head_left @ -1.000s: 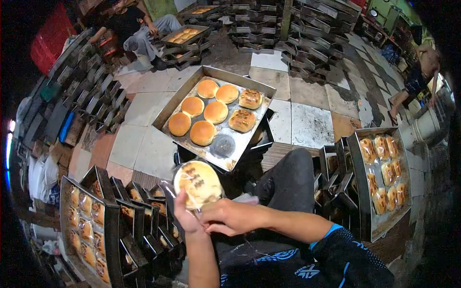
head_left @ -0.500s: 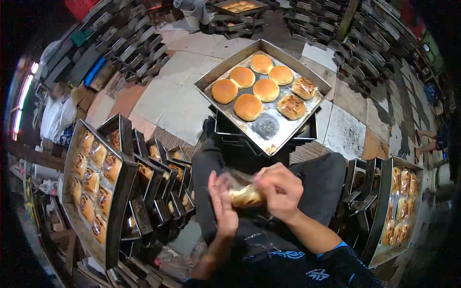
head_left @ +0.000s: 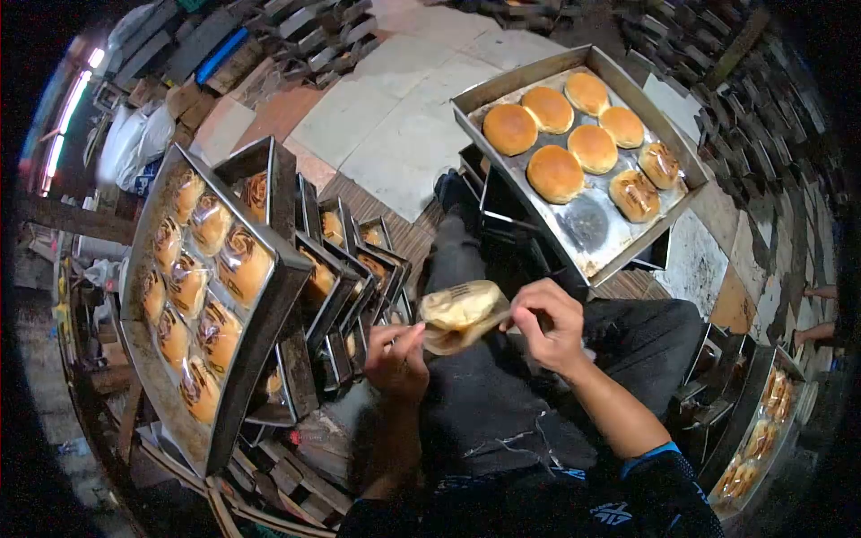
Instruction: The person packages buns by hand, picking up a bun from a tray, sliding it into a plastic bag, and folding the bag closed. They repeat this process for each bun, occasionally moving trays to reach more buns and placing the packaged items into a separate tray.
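Note:
A pale bun in a clear printed plastic bag (head_left: 461,307) hangs above my lap between both hands. My left hand (head_left: 397,363) pinches the bag at its lower left side. On the opposite side, my right hand (head_left: 549,323) has its fingers closed on the bag's edge. Ahead on a stack is a metal tray (head_left: 587,224) with several plain golden buns (head_left: 556,174) and two bagged buns with brown topping (head_left: 635,195). One round patch of this tray shows bare, dark metal.
At my left leans a tray of bagged, brown-swirled buns (head_left: 215,332), beside more stacked trays (head_left: 332,269). Another tray of bagged breads (head_left: 762,439) stands at lower right. Rows of stacked tins (head_left: 762,134) line the far right. A blue bar-shaped object (head_left: 221,56) lies at upper left.
My view has swung left, so the trays sit further right. My hands have moved apart to either side of the bag, and the bagged bun is raised and more visible.

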The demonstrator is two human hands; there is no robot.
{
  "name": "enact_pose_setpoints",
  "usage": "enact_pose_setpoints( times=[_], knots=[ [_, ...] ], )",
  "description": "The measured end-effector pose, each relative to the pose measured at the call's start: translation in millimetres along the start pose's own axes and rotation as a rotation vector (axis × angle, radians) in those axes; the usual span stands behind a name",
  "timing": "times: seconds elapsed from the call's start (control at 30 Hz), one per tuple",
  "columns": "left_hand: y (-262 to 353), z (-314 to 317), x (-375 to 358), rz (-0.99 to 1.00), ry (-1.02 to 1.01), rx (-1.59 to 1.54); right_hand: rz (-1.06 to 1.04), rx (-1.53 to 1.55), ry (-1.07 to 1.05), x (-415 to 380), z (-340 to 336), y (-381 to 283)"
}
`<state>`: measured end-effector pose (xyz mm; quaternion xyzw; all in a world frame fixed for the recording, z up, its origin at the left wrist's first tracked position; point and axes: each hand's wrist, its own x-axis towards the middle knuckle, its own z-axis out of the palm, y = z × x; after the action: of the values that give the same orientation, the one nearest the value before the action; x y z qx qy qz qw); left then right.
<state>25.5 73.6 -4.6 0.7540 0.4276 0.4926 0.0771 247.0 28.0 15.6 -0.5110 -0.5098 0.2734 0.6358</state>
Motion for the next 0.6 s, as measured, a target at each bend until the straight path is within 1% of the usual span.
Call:
enact_pose_setpoints(
  times=[0.03, 0.1, 0.13, 0.17, 0.2, 0.23, 0.27, 0.3, 0.33, 0.37, 0.4, 0.43, 0.47, 0.5, 0.53, 0.57, 0.6],
  knots=[
    [0.1, -4.9, -7.4, -0.024, -0.016, 0.007, 0.028, 0.001, -0.007, -1.2, 1.1, -1.3],
    [-6.0, 0.2, -8.0, -0.034, -0.025, -0.055, -0.229, -0.242, -0.07, 9.4, -1.8, -5.7],
    [-12.0, 7.5, -7.3, -0.002, -0.08, -0.166, -0.224, -0.326, -0.013, 10.2, 1.3, -4.6],
    [-6.4, 11.3, 5.9, 0.024, -0.144, -0.278, -0.218, -0.331, -0.019, 15.5, 8.6, -0.7],
    [10.2, 25.7, 16.0, 0.08, -0.019, -0.248, -0.309, -0.314, -0.051, 26.4, 19.3, 6.3],
    [7.0, 40.9, 23.4, 0.072, -0.022, -0.25, -0.406, -0.294, -0.081, 39.6, 28.7, 12.5],
    [1.3, 55.0, 30.0, -0.07, 0.089, -0.293, -0.36, -0.356, -0.074, 54.6, 34.6, 15.2],
    [-1.1, 60.2, 33.0, -0.212, 0.2, -0.332, -0.253, -0.351, 0.11, 66.0, 38.7, 22.6],
    [-1.9, 50.2, 32.8, -0.214, 0.202, -0.33, -0.166, -0.366, 0.196, 66.3, 34.7, 22.0],
    [-2.5, 29.7, 31.1, -0.567, 0.032, -0.317, -0.077, -0.377, 0.282, 66.8, 30.7, 22.0],
    [-1.1, 12.7, 24.3, -0.915, -0.145, -0.294, 0.04, -0.356, 0.281, 45.9, 32.8, 16.5],
    [-8.1, 10.9, -7.5, -0.775, 0.057, -0.614, 0.056, -0.348, 0.275, 23.6, 32.1, 16.9],
    [-7.2, -8.2, -32.5, -0.882, -0.021, -0.671, 0.125, -0.343, 0.254, -2.0, 31.3, 13.9],
    [-0.1, -19.3, -65.3, -0.988, -0.101, -0.412, 0.233, -0.401, 0.185, -29.6, 26.5, 13.6],
    [8.3, -29.4, -91.5, -1.079, -0.187, -0.148, 0.419, -0.341, 0.173, -57.4, 27.0, 14.0],
    [16.7, -44.4, -97.7, -1.08, -0.213, -0.143, 0.58, -0.332, 0.132, -78.8, 23.4, 11.6],
    [24.5, -59.4, -98.7, -0.818, -0.369, 0.113, 0.737, -0.368, 0.003, -88.8, 13.5, 13.2]
  ],
)
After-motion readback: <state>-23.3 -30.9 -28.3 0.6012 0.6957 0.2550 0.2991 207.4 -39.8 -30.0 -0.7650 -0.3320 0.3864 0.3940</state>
